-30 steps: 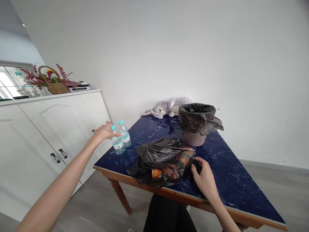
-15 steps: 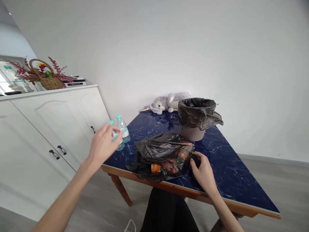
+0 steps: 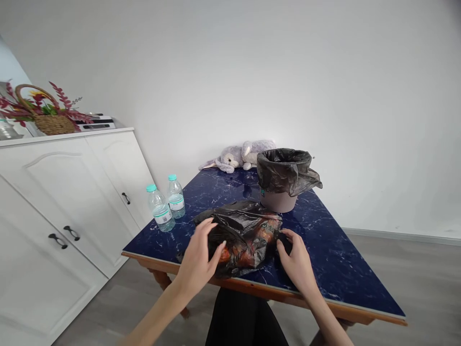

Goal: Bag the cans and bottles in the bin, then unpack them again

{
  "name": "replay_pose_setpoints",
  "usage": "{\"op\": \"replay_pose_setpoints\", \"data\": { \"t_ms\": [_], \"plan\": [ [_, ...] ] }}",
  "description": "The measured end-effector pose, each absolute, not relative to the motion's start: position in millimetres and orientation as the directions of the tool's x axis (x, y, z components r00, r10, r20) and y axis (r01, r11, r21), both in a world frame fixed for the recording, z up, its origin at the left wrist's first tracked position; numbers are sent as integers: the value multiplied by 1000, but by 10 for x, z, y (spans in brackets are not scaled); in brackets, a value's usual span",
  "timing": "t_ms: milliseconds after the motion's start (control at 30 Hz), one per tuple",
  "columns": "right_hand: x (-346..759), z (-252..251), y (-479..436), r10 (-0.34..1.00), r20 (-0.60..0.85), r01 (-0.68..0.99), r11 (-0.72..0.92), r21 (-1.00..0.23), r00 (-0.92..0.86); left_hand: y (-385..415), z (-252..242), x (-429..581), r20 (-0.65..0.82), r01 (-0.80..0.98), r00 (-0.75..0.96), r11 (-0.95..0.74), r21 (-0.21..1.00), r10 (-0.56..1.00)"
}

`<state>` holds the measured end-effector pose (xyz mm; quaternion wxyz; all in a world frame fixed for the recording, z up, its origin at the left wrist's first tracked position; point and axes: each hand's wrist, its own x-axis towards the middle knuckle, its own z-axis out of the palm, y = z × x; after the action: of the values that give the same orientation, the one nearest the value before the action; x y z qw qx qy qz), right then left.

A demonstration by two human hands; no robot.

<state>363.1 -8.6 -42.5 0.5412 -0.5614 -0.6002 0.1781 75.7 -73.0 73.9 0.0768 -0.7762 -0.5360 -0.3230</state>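
A thin black plastic bag [image 3: 248, 226] lies near the front edge of the table, with orange and red cans showing through its film. My left hand [image 3: 200, 254] is over the bag's left end, thumb and fingers apart, holding nothing. At the opposite end my right hand [image 3: 297, 259] has its thumb and fingers curled round the bag's dark edge. Some of the right fingers are hidden behind the hand. Behind the bag stands a pale bin [image 3: 279, 202], lined with another black bag [image 3: 288, 178] folded over its rim.
Two clear bottles with teal caps, a front bottle [image 3: 161, 211] and a rear bottle [image 3: 176, 199], stand at the table's left edge. A plush rabbit [image 3: 237, 156] lies by the wall. A white cabinet [image 3: 72, 192] on the left carries a flower basket [image 3: 54, 122].
My left hand has come right and down from beside the bottles to the bag's left end. My right hand stays at the bag's right end. The view has shifted slightly.
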Motion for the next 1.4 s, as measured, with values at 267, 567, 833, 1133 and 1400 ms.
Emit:
{"op": "replay_pose_setpoints", "data": {
  "t_ms": [267,567,833,1133,1400],
  "plan": [
    [3626,-374,-115,865,455,477,314,-821,212,-825,622,594,383,897,210,-334,291,899],
    [3602,-377,-97,848,472,459,329,-825,242,-710,548,758,214,838,205,-284,466,955],
    [3606,-369,-109,867,438,455,299,-839,237,-1211,1183,440,429,826,-134,-139,547,893],
    [3593,-398,-88,865,433,434,298,-850,253,-960,1249,-263,546,833,-378,18,552,748],
    [3582,-432,-75,849,461,431,325,-842,259,-597,855,-542,557,856,-423,112,505,715]
  ]
}}
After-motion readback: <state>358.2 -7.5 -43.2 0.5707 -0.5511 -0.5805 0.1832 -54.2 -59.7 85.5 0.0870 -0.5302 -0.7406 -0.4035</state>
